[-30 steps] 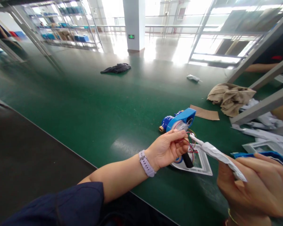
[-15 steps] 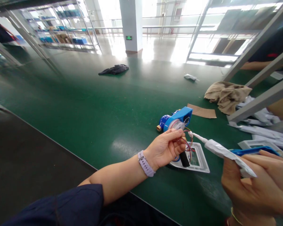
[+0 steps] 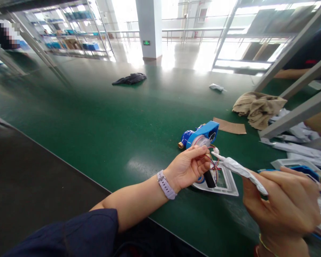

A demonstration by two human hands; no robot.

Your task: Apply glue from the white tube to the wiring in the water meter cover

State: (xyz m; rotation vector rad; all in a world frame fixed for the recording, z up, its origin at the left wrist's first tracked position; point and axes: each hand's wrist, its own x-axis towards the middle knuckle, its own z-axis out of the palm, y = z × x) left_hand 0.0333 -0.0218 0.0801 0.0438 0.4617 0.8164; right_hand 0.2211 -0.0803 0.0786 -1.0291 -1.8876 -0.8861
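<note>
Lower centre, the left hand [image 3: 188, 166] pinches thin, likely fragile wires [image 3: 216, 165]; lower right, the right hand [image 3: 283, 201] grips a white squeeze tube [image 3: 237, 167], probably soft and light, best held mid-body.

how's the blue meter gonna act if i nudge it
The blue meter is probably heavy for its size, given its brass end. Its rounded body might rock or roll. The loose wires beside it look floppy and could snag.

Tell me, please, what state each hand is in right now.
Left hand: closed, fingers pinching thin wires.
Right hand: closed, holding a white tube, its nozzle towards the wires.
</note>
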